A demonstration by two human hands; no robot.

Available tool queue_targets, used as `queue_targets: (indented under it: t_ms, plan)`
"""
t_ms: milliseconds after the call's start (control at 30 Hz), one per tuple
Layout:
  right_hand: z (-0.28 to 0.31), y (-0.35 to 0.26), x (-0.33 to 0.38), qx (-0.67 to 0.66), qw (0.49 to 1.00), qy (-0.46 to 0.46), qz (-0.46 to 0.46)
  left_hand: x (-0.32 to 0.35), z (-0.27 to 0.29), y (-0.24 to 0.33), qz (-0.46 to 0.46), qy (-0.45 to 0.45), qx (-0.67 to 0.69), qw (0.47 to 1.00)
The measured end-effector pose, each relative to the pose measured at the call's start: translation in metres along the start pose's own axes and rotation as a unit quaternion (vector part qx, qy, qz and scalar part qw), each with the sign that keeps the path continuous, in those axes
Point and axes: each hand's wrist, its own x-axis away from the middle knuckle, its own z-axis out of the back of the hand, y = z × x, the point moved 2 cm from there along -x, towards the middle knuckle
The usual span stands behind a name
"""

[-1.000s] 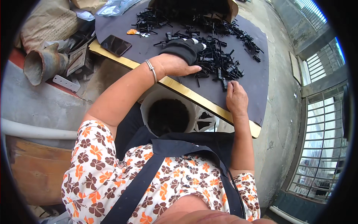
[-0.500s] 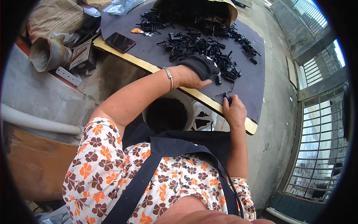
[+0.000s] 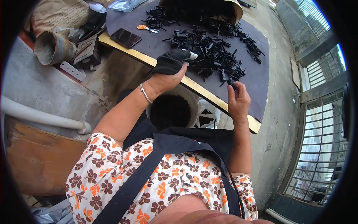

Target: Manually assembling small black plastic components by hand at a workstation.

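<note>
From where I watch, my right hand (image 3: 239,100) is over the near right part of the grey-covered table (image 3: 255,84), its thumb and index finger pinched on a small black plastic part (image 3: 232,85). That part sticks out past the fingertips, toward the near edge of the loose pile of black plastic parts (image 3: 212,52); whether it touches the pile, I can't tell from this view.

My left hand (image 3: 171,67), in a black fingerless glove with white-covered fingertips, is bent over the table's yellow edge, thumb close to the index finger. The pile begins just past those fingertips. I can't make out whether anything is caught between them.

Below and between the two hands, on the near side of the edge, is a white bucket (image 3: 193,106) with dark contents. Beyond the left fingers, to their left, lies a black phone (image 3: 126,38).

I read the step in hand as singling out one part from the tangle. The next move, in my judgement, calls for a firm right pinch and a lift clear of neighbouring prongs, with the left fingers free to help.
</note>
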Motion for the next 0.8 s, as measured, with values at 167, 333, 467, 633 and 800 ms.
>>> queue_targets:
  t_ms: [167,333,467,633,800]
  plan:
    - [-0.001,-0.056,-0.004,-0.118,0.972,-0.029,0.2,0.013,-0.009,0.016,0.412,-0.103,0.376,0.823]
    - [0.0,-0.077,0.013,-0.1,0.939,-0.161,0.286,0.048,-0.008,0.048,0.442,-0.223,0.517,0.699]
    - [0.001,-0.078,0.015,-0.092,0.956,-0.178,0.216,0.052,0.002,0.062,0.471,-0.226,0.49,0.698]
    - [0.005,-0.106,0.021,-0.206,0.954,-0.181,0.123,0.056,0.0,0.054,0.258,-0.091,0.282,0.919]
    - [-0.008,-0.102,0.026,-0.195,0.963,-0.081,0.167,0.055,0.001,0.068,0.307,-0.164,0.282,0.894]
